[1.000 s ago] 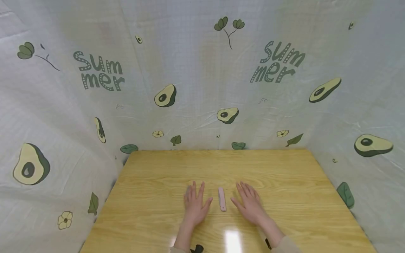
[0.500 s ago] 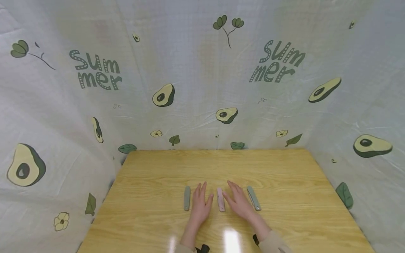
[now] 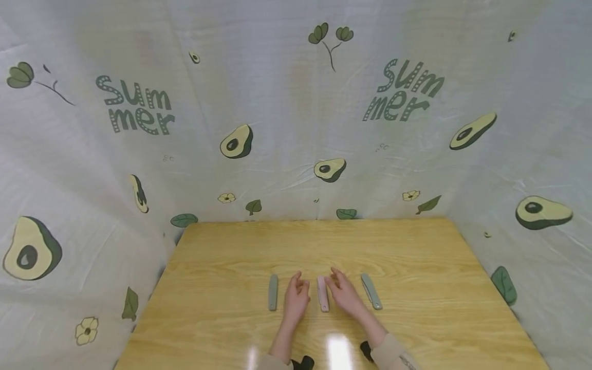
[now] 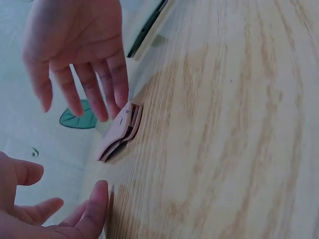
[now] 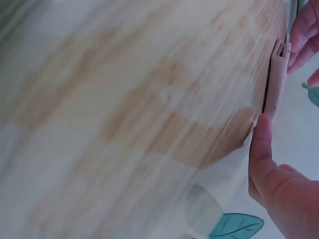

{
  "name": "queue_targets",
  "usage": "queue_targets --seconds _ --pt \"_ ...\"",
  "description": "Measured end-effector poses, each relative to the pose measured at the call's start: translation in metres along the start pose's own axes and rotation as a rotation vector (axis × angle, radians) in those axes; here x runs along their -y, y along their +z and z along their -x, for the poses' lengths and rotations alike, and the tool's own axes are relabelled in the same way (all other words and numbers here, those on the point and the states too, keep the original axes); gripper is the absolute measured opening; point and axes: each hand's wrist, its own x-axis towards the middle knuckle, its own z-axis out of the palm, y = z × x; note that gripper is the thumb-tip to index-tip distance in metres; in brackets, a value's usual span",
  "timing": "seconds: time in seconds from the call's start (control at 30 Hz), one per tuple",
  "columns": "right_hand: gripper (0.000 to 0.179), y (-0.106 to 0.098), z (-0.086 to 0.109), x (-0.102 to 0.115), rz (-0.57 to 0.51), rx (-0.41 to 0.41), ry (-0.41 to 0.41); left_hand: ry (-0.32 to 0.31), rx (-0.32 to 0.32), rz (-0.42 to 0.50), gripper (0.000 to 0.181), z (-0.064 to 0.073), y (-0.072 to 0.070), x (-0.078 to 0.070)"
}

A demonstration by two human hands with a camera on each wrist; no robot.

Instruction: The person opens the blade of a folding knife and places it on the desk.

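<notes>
A slim pink folding tool (image 3: 322, 294), slotted along its side like a closed folding knife, lies on the table between the two hands. My right hand (image 3: 346, 295) is at its right, fingers extended; in the right wrist view a fingertip (image 5: 262, 130) meets or nearly meets its end. To its left, apart from it, my left hand (image 3: 296, 298) hovers with loosely bent fingers and holds nothing. Two similar grey-green folding tools flank the hands: one on the left (image 3: 273, 292), one on the right (image 3: 371, 291). Neither is touched.
The wooden table (image 3: 231, 246) bears all three tools. A pale cloth (image 3: 277, 77) printed with avocados, leaves and lettering hangs around its back and sides. Light glares off the table's front (image 3: 339, 352).
Both hands have drawn inward toward the pink tool, uncovering the two grey-green ones. My left fingers have bent more in the last half second. The pink tool stays in place on the table.
</notes>
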Motion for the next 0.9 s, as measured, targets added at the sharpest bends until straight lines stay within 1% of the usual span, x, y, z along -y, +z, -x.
queue_targets --seconds 0.1,0.23,0.33,0.5,0.67,0.77,0.9 --pt "0.05 0.002 -0.003 -0.003 -0.072 0.007 0.041 -0.037 0.016 0.033 0.046 -0.001 0.002 0.0" --pt "0.046 0.003 -0.007 -0.007 -0.135 0.001 0.077 -0.055 0.015 0.024 0.042 -0.003 0.004 0.001" --pt "0.045 0.004 -0.007 -0.007 -0.161 -0.004 0.08 -0.06 0.015 0.017 0.039 -0.004 0.005 0.0" --pt "0.045 0.005 -0.007 -0.005 -0.164 0.0 0.08 -0.045 0.03 0.021 0.04 -0.006 0.006 -0.001" --pt "0.042 0.006 -0.009 -0.007 -0.163 -0.014 0.079 -0.036 0.052 0.029 0.043 -0.008 0.01 -0.003" --pt "0.041 0.007 -0.009 -0.007 -0.156 -0.018 0.081 -0.045 0.059 0.034 0.044 -0.008 0.011 -0.004" --pt "0.04 0.008 -0.009 -0.005 -0.147 -0.026 0.081 -0.054 0.05 0.04 0.044 -0.011 0.013 -0.003"
